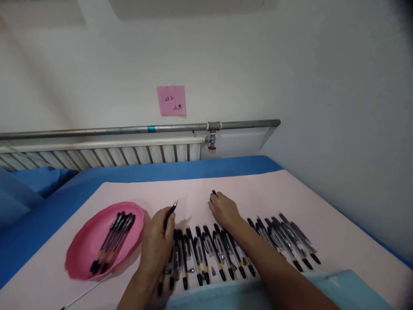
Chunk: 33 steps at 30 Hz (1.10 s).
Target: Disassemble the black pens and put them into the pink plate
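Currently, head view only. Left hand (158, 239): closed on a pen (172, 209), thumb along its right side, fingers curled beneath. Forearm rises from the bottom edge, leaning a little right; wrist roughly in line with it. Pen slants up and right out of the grip, clear tip end foremost, raised off the mat (190, 193).

Right hand (224, 209): farther out than the left and well apart from it. Back of hand upward, fingers bent, fingertips pinched on a black piece (213, 192); too small to tell whether a cap. Forearm comes from lower right and slants up-left, passing over the row and hiding part of it.

Row of pens (202, 254): begins just beside the left hand, runs rightward under the right forearm and beyond it. Small silver bits (213, 271) lie among their near ends.

Left of the left grip: pink bowl (72, 254), with several pens (113, 241) lying side by side in it. Nearer than the bowl: a thin white stick (84, 294) on the mat.
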Each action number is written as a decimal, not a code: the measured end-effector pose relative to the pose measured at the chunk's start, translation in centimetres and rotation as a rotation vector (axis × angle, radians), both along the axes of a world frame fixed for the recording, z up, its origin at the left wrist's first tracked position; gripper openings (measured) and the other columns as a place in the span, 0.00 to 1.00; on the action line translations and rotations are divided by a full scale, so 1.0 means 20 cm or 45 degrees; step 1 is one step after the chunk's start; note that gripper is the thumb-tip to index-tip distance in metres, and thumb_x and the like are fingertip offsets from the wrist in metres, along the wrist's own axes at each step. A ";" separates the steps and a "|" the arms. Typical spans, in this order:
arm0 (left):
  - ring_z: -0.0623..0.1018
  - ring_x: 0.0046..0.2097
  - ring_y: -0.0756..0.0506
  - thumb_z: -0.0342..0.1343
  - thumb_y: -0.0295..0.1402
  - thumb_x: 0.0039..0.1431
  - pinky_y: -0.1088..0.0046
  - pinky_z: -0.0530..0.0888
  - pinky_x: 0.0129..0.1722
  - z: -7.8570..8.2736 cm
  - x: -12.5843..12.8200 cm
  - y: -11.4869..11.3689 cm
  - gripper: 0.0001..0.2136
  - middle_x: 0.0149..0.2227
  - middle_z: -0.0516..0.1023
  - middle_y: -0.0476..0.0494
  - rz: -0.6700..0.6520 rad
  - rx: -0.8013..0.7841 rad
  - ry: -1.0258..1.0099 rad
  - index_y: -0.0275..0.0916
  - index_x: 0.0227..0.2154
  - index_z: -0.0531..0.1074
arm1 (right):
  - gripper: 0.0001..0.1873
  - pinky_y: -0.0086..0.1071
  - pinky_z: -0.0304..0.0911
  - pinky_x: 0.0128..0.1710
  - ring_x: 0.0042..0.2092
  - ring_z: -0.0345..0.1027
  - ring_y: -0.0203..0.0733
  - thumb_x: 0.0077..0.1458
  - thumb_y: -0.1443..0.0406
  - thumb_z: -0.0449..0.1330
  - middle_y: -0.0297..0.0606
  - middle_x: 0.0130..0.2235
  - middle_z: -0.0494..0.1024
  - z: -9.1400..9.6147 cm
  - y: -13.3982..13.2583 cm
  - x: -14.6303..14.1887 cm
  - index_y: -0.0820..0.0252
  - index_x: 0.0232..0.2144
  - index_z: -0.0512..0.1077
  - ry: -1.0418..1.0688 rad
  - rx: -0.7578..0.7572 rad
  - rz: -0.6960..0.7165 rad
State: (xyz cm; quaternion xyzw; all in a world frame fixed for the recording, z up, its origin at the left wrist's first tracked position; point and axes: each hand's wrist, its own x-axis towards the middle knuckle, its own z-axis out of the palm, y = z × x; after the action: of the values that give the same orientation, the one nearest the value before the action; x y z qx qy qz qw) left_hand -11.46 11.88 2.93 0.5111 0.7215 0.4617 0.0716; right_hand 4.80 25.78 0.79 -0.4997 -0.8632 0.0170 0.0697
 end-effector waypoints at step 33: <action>0.67 0.26 0.49 0.48 0.40 0.52 0.76 0.62 0.25 0.00 0.10 0.01 0.16 0.24 0.70 0.51 -0.299 -0.221 -0.622 0.38 0.40 0.71 | 0.10 0.20 0.51 0.14 0.21 0.62 0.30 0.40 0.63 0.61 0.31 0.20 0.68 0.16 -0.17 -0.15 0.62 0.24 0.63 1.962 -1.252 -0.047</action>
State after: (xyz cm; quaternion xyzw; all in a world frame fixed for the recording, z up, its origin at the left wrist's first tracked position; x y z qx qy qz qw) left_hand -9.38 12.07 2.87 0.4567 0.6556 0.4963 0.3397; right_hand 1.84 22.45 4.03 -0.3372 -0.4650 0.7107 0.4062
